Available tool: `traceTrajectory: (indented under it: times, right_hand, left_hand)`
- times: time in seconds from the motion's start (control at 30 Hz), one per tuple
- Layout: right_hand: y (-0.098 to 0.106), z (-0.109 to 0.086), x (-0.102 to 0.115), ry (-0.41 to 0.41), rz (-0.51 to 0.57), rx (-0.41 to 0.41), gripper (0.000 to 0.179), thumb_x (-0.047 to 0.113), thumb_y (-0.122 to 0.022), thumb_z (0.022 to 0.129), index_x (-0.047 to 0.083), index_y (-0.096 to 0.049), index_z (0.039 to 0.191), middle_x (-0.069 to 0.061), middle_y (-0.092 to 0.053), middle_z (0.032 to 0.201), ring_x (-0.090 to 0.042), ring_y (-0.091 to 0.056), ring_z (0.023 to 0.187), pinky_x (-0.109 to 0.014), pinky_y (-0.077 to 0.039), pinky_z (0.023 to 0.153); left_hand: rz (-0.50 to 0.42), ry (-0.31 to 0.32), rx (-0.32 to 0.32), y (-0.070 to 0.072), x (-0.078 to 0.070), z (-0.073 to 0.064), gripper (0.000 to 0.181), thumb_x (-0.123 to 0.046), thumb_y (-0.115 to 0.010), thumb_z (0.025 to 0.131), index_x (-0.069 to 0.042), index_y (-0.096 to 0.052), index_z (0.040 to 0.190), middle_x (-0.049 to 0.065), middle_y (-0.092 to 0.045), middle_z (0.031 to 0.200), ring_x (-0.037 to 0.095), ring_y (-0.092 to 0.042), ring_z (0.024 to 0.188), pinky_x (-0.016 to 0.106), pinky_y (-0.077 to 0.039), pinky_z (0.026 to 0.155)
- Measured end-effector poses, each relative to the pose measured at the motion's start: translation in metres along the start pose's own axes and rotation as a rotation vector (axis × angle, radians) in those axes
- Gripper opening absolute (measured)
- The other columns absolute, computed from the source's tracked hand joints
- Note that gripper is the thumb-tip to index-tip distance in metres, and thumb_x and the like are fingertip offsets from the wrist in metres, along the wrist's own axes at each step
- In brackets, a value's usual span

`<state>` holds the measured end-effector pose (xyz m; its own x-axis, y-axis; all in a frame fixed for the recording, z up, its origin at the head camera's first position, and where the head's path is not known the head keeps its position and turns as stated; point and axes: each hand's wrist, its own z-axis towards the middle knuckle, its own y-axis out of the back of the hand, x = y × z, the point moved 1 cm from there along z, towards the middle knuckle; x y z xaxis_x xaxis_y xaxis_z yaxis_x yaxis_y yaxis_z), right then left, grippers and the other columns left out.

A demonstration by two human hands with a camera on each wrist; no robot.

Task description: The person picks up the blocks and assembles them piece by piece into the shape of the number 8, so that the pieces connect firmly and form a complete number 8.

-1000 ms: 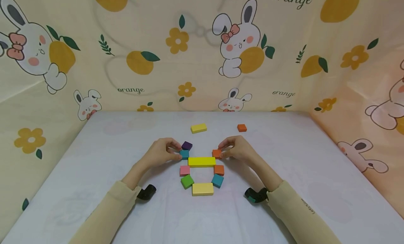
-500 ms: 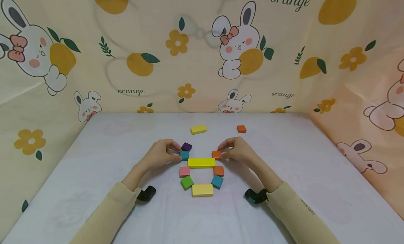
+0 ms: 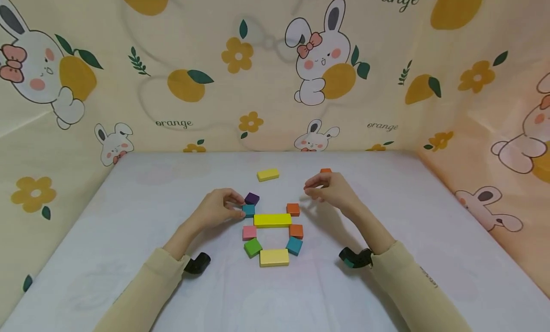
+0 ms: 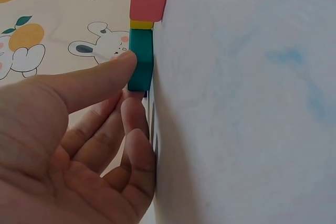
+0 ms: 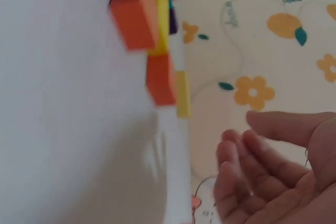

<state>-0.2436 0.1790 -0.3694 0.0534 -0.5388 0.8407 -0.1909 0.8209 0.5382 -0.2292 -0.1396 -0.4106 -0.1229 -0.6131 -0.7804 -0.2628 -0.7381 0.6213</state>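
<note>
The left hand (image 3: 217,207) pinches a teal block (image 3: 248,211) between thumb and fingers; in the left wrist view the thumb presses one face of this teal block (image 4: 140,59). A purple block (image 3: 252,198) lies just behind it. To its right is a long yellow block (image 3: 272,221), with an orange block (image 3: 293,209) near its right end. Raised off the table, the right hand (image 3: 334,192) holds nothing; its thumb and fingers stand apart in the right wrist view. Behind that hand, another orange block (image 3: 326,170) is partly hidden.
Below the long yellow block, a pink block (image 3: 249,233), green block (image 3: 253,247), pale yellow block (image 3: 274,257), blue block (image 3: 294,246) and orange block (image 3: 296,231) form a ring. A yellow block (image 3: 268,174) lies farther back on the white table (image 3: 172,179).
The right hand has let go of the orange block beside the long yellow one and moved up and to the right. The left hand stays at the teal block.
</note>
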Motion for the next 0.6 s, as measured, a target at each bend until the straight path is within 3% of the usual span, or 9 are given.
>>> traceTrajectory:
  times: [0.13,0.3,0.47,0.6]
  right_hand:
    - [0.016,0.012,-0.007,0.088,-0.060,0.021,0.023,0.016,-0.076,0.088,0.005,-0.071,0.108,-0.006,-0.070,0.105,-0.029,-0.063,0.091,-0.040,-0.052,0.077]
    - [0.054,0.037,-0.023,0.183,-0.065,0.048,0.029,0.015,-0.079,0.085,0.008,-0.072,0.112,-0.011,-0.069,0.112,-0.026,-0.061,0.099,-0.036,-0.049,0.084]
    - [0.084,0.057,-0.034,0.141,0.039,0.062,0.033,0.003,-0.077,0.085,0.004,-0.070,0.117,-0.012,-0.067,0.118,-0.031,-0.061,0.105,-0.038,-0.047,0.091]
    - [0.092,0.063,-0.035,0.098,0.034,0.105,0.037,-0.002,-0.072,0.086,0.001,-0.066,0.123,-0.014,-0.064,0.122,-0.035,-0.059,0.109,-0.043,-0.046,0.094]
  left_hand:
    - [-0.005,0.013,-0.002,0.002,0.000,-0.002,0.032,-0.019,-0.083,0.082,-0.012,-0.068,0.109,0.002,-0.068,0.108,0.022,-0.060,0.090,0.039,-0.050,0.087]
    - [0.000,0.017,-0.002,0.003,0.000,-0.002,0.032,-0.019,-0.082,0.082,-0.011,-0.068,0.110,0.002,-0.068,0.108,0.021,-0.061,0.090,0.039,-0.051,0.087]
    - [-0.005,0.025,0.009,0.002,-0.002,-0.002,0.033,-0.020,-0.082,0.082,-0.012,-0.068,0.111,0.001,-0.068,0.109,0.021,-0.061,0.091,0.039,-0.050,0.087]
    - [-0.005,0.022,0.014,0.002,-0.001,0.000,0.032,-0.020,-0.082,0.082,-0.012,-0.068,0.110,0.001,-0.068,0.109,0.021,-0.060,0.090,0.040,-0.050,0.088]
